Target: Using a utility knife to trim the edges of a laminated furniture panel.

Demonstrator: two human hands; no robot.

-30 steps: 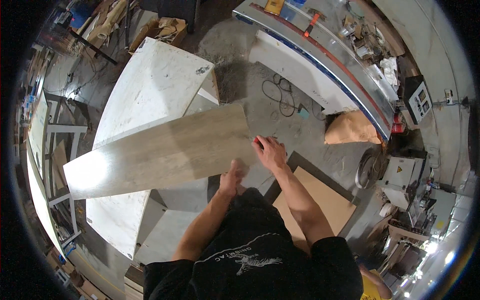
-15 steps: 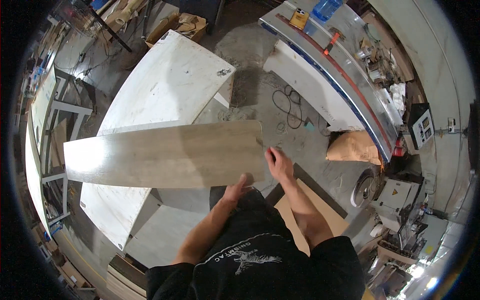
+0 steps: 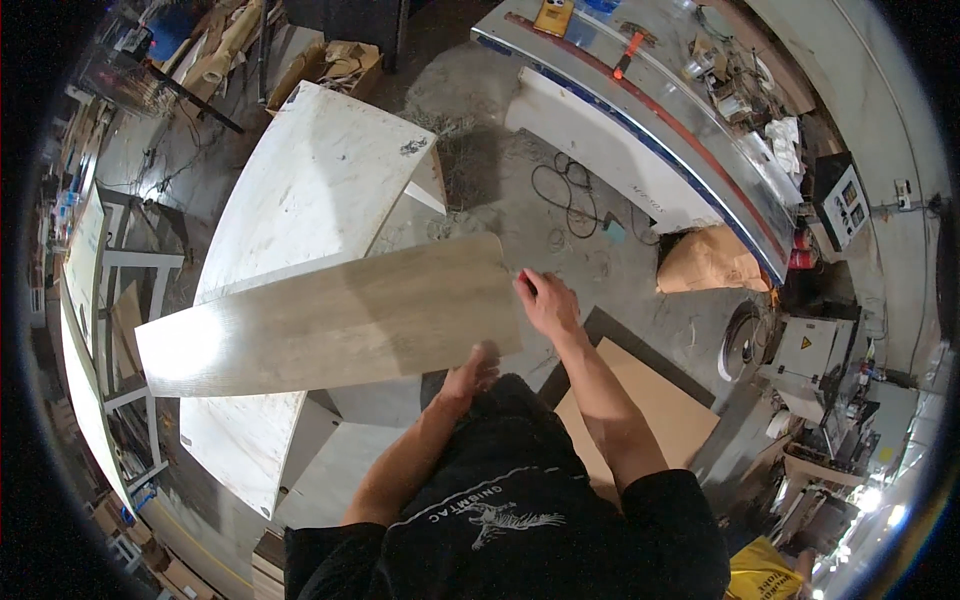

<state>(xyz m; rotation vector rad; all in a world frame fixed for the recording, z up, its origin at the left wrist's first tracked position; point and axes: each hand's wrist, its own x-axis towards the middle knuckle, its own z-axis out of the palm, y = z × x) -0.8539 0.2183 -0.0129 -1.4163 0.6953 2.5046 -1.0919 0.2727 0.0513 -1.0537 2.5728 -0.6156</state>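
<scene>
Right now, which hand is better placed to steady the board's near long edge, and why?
Probably the left hand: it overlaps that edge of the board, while the right hand is beside the short right end.

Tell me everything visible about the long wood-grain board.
The board is long, flat, grey-brown, angled crosswise, with lengthwise grain on a smooth, laminate-looking face. Glare whitens its left end, which juts past the white panel beneath; whether it rests there is unclear. The left hand touches its near edge toward the right end; the right hand is close to that end, contact uncertain.
</scene>
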